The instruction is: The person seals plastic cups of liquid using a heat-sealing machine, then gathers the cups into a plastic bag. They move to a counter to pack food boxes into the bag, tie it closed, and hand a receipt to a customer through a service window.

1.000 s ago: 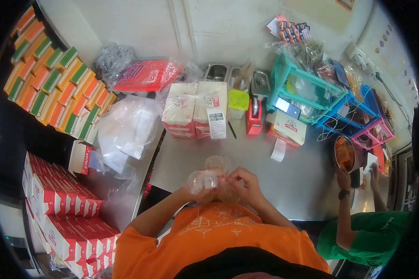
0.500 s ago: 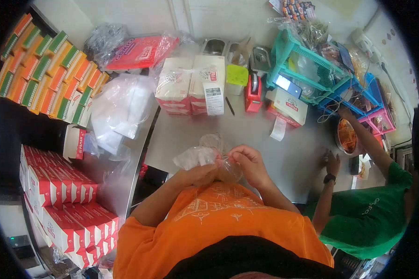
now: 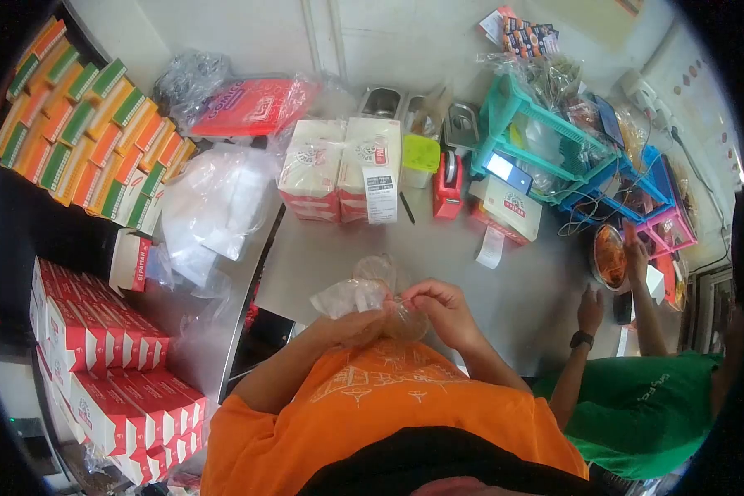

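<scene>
At lower centre of the frame, over the steel counter (image 3: 331,248), I see both hands meeting. My left hand (image 3: 351,326) is curled closed around a clear plastic bag (image 3: 343,295) that puffs out up-left of it. My right hand (image 3: 440,304) pinches the bag's edge between thumb and forefinger. At right, a co-worker's hand (image 3: 589,310) rests on the counter.

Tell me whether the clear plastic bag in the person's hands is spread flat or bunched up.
Bunched up: the clear plastic bag is crumpled into a wad, pinched between the left hand and right hand.
</scene>
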